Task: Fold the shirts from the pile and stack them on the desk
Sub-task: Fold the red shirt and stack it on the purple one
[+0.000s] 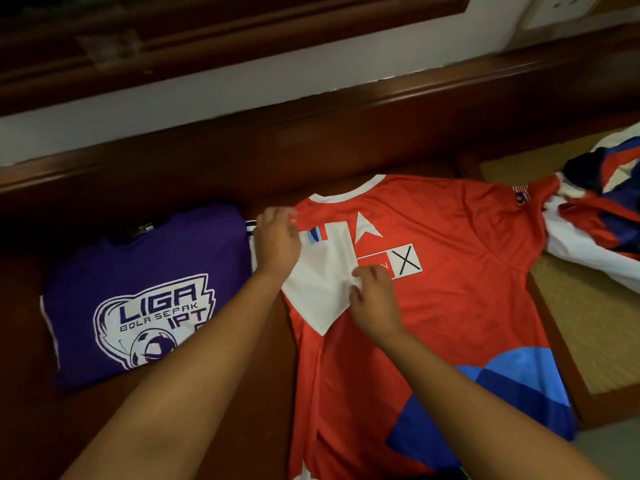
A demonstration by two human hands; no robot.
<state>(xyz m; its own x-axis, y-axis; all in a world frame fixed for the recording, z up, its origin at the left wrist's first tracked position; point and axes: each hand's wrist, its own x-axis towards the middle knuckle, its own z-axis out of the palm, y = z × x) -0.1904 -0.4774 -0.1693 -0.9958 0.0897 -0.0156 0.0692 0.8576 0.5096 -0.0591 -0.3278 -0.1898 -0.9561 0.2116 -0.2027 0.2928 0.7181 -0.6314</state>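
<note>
A red jersey (450, 299) with blue patches at its hem lies spread flat on the dark wooden desk (249, 427). Its white left sleeve (318, 282) is folded inward over the chest. My left hand (277, 237) grips the sleeve at the shoulder, near the white collar. My right hand (375, 296) pinches the sleeve's inner edge beside the printed X logo. To the left lies a folded purple shirt (138, 299) with a white football league print. A crumpled pile of red, white and blue shirts (602, 216) sits at the far right.
A raised wooden ledge (311, 133) runs along the back of the desk under a white wall. A tan woven mat (588, 323) lies to the right of the jersey, beneath the pile. A wall socket (561, 8) is at the top right.
</note>
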